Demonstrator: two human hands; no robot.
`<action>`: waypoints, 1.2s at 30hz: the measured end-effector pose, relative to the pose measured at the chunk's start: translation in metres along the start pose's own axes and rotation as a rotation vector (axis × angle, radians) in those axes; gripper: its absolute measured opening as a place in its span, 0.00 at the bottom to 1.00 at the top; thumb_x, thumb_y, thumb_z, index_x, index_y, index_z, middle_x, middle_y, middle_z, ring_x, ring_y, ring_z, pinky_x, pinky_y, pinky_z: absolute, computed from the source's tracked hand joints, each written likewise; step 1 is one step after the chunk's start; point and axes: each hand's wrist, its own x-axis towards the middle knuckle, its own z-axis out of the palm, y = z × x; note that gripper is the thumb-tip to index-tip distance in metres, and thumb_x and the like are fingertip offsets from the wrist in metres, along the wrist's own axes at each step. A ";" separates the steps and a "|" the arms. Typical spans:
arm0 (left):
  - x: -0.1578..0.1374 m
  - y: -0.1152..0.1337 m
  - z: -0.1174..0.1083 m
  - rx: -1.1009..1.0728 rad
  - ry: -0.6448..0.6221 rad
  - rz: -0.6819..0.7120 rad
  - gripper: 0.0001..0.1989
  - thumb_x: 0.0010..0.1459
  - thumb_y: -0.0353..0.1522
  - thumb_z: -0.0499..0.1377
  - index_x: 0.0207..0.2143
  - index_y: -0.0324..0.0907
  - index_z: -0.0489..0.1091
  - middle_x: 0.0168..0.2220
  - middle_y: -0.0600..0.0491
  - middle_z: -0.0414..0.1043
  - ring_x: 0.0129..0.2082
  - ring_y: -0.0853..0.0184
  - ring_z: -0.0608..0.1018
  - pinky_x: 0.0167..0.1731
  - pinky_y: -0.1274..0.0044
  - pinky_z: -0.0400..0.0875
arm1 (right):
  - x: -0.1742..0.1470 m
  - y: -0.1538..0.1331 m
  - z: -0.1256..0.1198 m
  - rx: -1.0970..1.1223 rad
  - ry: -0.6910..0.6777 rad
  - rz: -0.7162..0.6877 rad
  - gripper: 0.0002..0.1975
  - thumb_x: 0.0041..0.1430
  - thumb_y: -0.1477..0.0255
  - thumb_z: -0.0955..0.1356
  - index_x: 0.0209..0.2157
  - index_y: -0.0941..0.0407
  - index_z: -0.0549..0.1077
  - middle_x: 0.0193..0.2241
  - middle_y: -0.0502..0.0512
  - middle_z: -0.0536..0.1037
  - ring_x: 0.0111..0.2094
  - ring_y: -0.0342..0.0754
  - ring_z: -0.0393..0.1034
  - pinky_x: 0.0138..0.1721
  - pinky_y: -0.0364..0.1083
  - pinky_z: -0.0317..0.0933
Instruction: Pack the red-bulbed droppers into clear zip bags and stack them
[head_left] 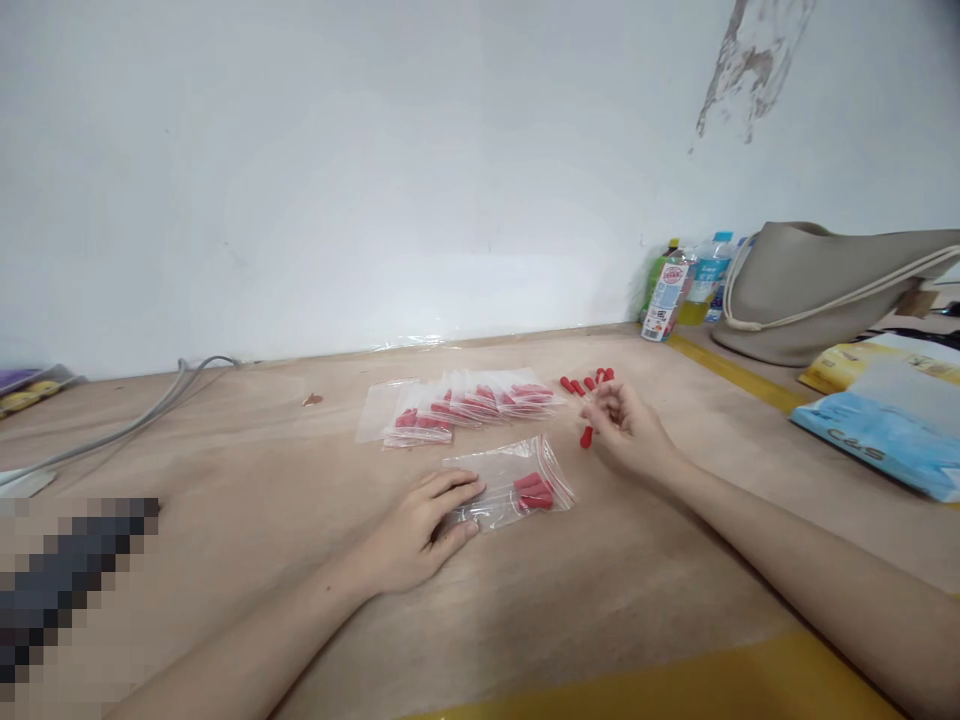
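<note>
From where I stand, everything is easiest to place by the flat, clear plastic zip bag with a red-lined mouth [495,500] lying on the brown, wood-toned tabletop [420,640]. A few bright red, rounded tapering pieces [536,492] sit inside it, close to the mouth at its right end. The person's left hand [435,525] rests on the bag's left end, thumb and fingers spread apart, fingertips on the plastic. The right hand [622,420] is beyond the bag's mouth, to the right and a little towards the wall, its fingers curled inward; I cannot tell whether they pinch anything. Just below those fingers, near the bag's mouth, is a single red bulb-shaped piece [586,437], and a small loose cluster of red bulb-ended pieces [576,387] lies farther behind, to the bag's upper right.

Directly behind the bag, an overlapping row of clear zip bags holding red pieces [484,398] stretches sideways. Far to the bag's right stand plastic drink bottles [667,295], next to a slouching grey-beige bag with a pale cord [795,290]; nearer, also right, lies a blue-and-white soft plastic packet [877,440]. Well off to the bag's left, a grey cable [157,405] curves over the table.
</note>
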 end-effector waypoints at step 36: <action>-0.002 0.001 0.001 -0.019 0.005 -0.053 0.25 0.61 0.36 0.51 0.60 0.47 0.50 0.62 0.48 0.48 0.59 0.58 0.57 0.56 0.63 0.57 | -0.007 -0.025 -0.007 -0.294 -0.557 -0.325 0.10 0.57 0.73 0.61 0.39 0.55 0.71 0.39 0.57 0.71 0.40 0.47 0.66 0.41 0.47 0.60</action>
